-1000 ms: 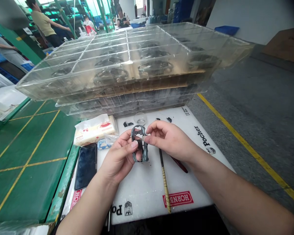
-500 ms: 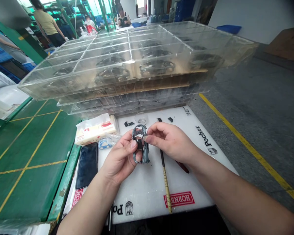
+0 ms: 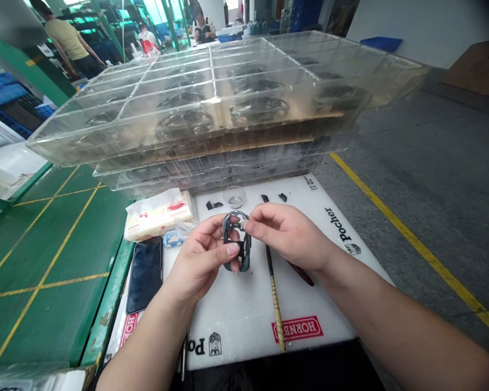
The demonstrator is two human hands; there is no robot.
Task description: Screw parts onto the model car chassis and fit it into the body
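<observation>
My left hand (image 3: 201,258) grips a small dark grey car-body-shaped frame (image 3: 245,258) with openings in it, the thumb lying across its middle. At its upper right edge, the pinched fingertips of my right hand (image 3: 287,231) touch the frame; whether they also hold a tiny part is hidden. Beyond the hands sit a small clear round dish (image 3: 234,196) and several small black pieces, one pair (image 3: 214,205) left of the dish. A brush-like tool with a yellow-wrapped handle (image 3: 276,304) and a dark red tool (image 3: 303,274) lie beside my right hand.
Stacked clear trays (image 3: 215,125) with dark frames rise behind the white mat (image 3: 236,320). To the left are a tissue pack (image 3: 158,214), a phone (image 3: 145,276) and a green table (image 3: 36,255). People are in the background, one in a yellow top (image 3: 69,41).
The frame has turned slightly in my left hand and shifted a little right. My left thumb has slid right across it, and my right fingertips sit nearer its upper end.
</observation>
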